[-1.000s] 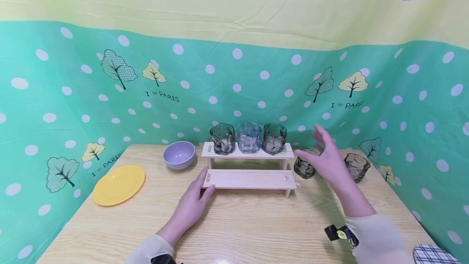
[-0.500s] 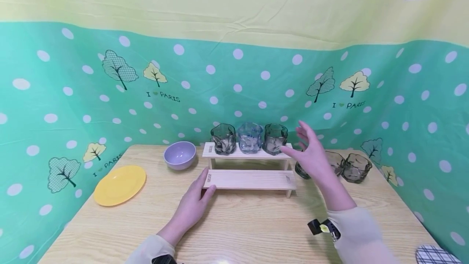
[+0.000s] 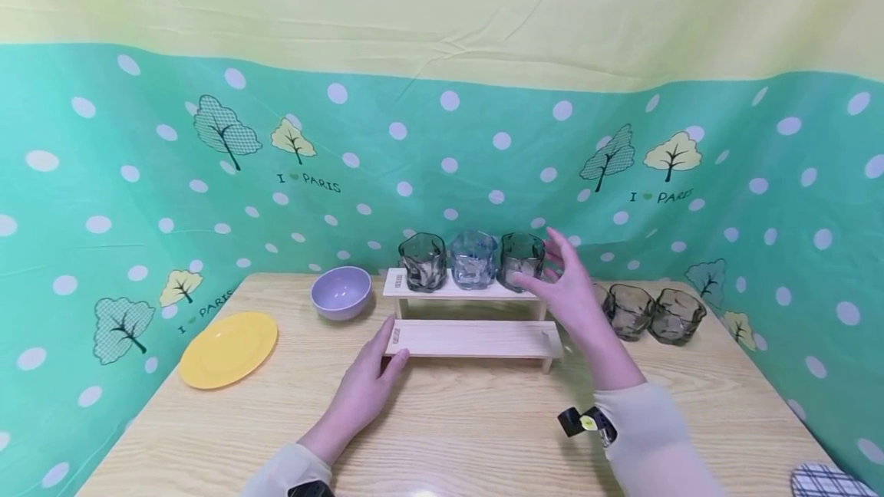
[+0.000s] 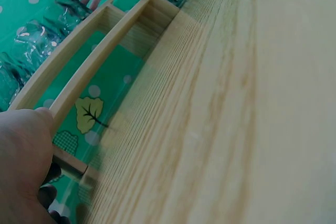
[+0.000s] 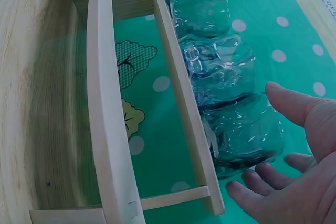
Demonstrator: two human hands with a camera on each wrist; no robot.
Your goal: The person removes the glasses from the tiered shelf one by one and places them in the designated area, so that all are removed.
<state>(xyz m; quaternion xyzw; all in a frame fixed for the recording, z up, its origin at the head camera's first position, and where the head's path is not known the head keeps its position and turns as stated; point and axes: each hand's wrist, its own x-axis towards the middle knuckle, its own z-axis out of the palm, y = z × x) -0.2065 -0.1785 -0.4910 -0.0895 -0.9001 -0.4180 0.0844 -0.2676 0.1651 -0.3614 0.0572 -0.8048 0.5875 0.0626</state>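
Observation:
A two-tier wooden shelf rack (image 3: 476,338) stands on the table. On its upper tier are three wavy glasses in a row: a dark grey glass (image 3: 423,263) at the left, a blue glass (image 3: 473,261) in the middle and another grey glass (image 3: 522,255) at the right. My left hand (image 3: 364,382) grips the left end of the lower tier, with the thumb at its front edge (image 4: 26,156). Around the right-hand glass my right hand (image 3: 569,290) is spread, its thumb and fingers apart (image 5: 299,166); whether the fingertips touch the glass I cannot tell.
Two more grey glasses, one (image 3: 628,311) beside the other (image 3: 677,317), stand on the table right of the rack. A purple bowl (image 3: 341,294) and a yellow plate (image 3: 229,350) lie to the left. A checked cloth (image 3: 825,480) is at the lower right corner.
My right hand has moved left, from above the glasses on the table to the right-hand glass on the rack. My left hand has stayed at the rack's left end.

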